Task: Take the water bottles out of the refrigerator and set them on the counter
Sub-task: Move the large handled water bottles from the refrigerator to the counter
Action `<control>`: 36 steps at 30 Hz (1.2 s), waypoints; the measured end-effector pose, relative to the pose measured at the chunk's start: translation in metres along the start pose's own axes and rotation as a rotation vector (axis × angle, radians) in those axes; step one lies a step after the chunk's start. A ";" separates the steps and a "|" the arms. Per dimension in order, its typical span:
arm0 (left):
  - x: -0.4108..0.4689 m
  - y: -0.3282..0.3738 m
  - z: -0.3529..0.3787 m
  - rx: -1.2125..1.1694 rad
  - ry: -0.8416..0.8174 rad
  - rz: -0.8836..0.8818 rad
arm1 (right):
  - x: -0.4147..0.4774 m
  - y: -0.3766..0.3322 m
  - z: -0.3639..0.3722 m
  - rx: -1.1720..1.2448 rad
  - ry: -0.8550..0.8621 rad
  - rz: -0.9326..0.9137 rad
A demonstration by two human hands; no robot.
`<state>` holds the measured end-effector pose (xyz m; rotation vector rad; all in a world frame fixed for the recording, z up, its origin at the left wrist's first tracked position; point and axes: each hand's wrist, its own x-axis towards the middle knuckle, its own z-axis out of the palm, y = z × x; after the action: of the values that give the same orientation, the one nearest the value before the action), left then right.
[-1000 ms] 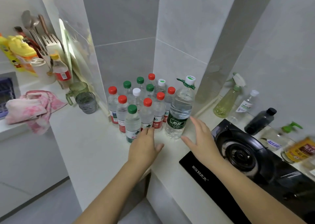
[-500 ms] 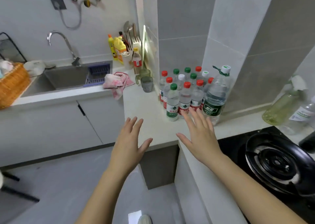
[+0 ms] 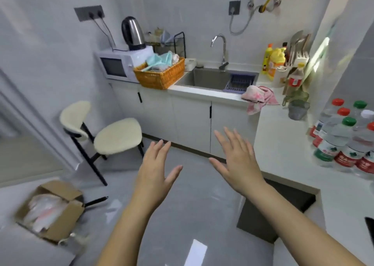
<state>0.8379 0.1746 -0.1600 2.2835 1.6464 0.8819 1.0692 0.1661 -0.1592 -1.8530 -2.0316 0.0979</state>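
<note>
Clear plastic bottles (image 3: 344, 142): red, green and white caps, red or green labels, clustered upright on the white table (image 3: 283, 144) at far right.
Left hand (image 3: 155, 170): empty, fingers spread, over the floor.
Right hand (image 3: 236, 158): empty, fingers spread.
Basket (image 3: 159, 77): cloths inside.
Box (image 3: 52, 211): open, holding plastic-wrapped items.
Sink (image 3: 212, 79): purple rack inside.

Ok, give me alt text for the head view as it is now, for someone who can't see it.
Both bare hands, left hand and right hand, are open, empty and raised over the grey floor. A cluster of capped water bottles stands on the white counter at right. Ahead are a sink, an orange basket and a microwave; no refrigerator shows.
</note>
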 end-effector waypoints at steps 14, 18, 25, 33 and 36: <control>-0.176 -0.225 -0.206 0.118 0.196 -0.312 | -0.004 -0.339 0.110 0.086 -0.083 -0.442; -0.215 -0.267 -0.260 0.142 0.257 -0.368 | -0.012 -0.425 0.129 0.115 -0.101 -0.532; -0.257 -0.322 -0.319 0.186 0.355 -0.466 | -0.012 -0.518 0.161 0.102 -0.171 -0.657; -0.268 -0.386 -0.364 0.276 0.403 -0.578 | 0.010 -0.605 0.205 0.122 -0.246 -0.793; -0.268 -0.416 -0.381 0.315 0.433 -0.632 | 0.029 -0.644 0.227 0.170 -0.268 -0.864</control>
<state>0.2348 0.0117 -0.1463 1.5864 2.6425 1.0434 0.3853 0.1608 -0.1646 -0.7751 -2.7215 0.2738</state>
